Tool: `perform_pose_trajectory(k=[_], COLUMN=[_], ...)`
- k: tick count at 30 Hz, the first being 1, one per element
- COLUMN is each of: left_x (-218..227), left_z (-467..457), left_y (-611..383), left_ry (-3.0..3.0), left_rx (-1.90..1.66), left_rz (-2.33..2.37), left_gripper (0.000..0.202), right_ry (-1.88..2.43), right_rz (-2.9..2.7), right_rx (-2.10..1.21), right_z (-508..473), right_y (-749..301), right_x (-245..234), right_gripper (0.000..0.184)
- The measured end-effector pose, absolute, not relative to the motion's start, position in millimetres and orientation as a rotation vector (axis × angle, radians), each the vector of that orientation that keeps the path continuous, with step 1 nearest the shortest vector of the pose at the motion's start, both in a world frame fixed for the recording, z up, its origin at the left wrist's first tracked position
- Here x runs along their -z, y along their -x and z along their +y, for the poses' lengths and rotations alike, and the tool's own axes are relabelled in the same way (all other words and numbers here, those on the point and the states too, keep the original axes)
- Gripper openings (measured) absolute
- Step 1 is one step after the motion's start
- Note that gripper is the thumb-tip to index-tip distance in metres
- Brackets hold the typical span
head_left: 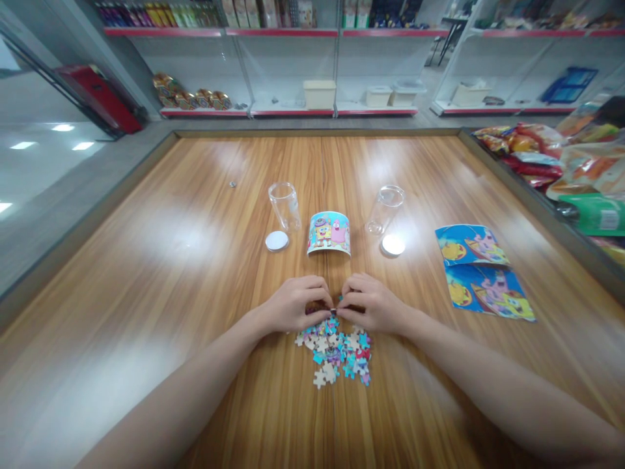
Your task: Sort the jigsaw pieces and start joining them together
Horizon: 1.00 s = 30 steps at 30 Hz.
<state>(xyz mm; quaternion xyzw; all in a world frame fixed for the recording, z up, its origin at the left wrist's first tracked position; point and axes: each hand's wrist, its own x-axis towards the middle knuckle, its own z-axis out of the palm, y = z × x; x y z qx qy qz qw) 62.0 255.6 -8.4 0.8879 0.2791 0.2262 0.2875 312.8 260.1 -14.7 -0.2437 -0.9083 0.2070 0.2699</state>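
Note:
Both my hands meet over the far edge of a loose heap of jigsaw puzzle pieces, some showing coloured print and others pale backs. My left hand and my right hand are closed, fingertips pinched close together around a small dark-edged puzzle piece. Which part each hand grips is hard to make out. Just beyond them stands a curved picture card with cartoon figures on light blue. A clear jar and a white lid lie to its left; another clear jar and lid to its right.
Two blue cartoon sheets overlap on the right of the wooden table. A tiny object lies far left. Snack bags and a green package crowd the right edge. Shelves stand behind.

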Motion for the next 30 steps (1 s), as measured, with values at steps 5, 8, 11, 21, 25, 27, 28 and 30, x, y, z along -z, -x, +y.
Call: perform_pose_trajectory(k=[5, 8, 11, 21, 25, 27, 28, 30], left_x=[12.7, 11.6, 7.3, 1.7, 0.1, 0.2, 0.6, 1.7], left_z=[255.9, 255.5, 254.5, 253.4, 253.0, 253.2, 253.4, 253.8], left_y=[-65.2, -65.4, -63.4, -57.9, -57.0, -56.9, -57.0, -57.4], left_ry=[-2.354, -2.345, -2.350, -2.359, -2.352, -2.353, -2.355, -2.362], left_rx=[-0.647, -0.662, -0.638, -0.535, -0.533, -0.532, -0.530, -0.531], left_rz=[0.825, 0.850, 0.818, 0.673, 0.673, 0.676, 0.678, 0.680], left_gripper=[0.017, 0.016, 0.013, 0.027, 0.023, 0.022, 0.021, 0.021], right_ry=[0.701, 0.754, 0.751, 0.352, 0.321, 0.333, 0.336, 0.341], right_rz=[-2.423, -2.391, -2.369, -2.527, -2.622, -2.617, -2.608, -2.586], right_rx=[-0.573, -0.580, -0.599, -0.852, -0.917, -0.918, -0.925, -0.953], right_z=[261.1, 261.1, 260.5, 257.6, 257.7, 257.9, 258.1, 258.7], right_y=[-313.2, -313.7, -314.7, -321.8, -322.3, -321.9, -321.7, -321.6], right_x=[17.5, 16.3, 13.5, -0.3, -3.4, -2.2, -1.4, -0.4], right_gripper=[0.012, 0.015, 0.018, 0.015, 0.017, 0.017, 0.019, 0.020])
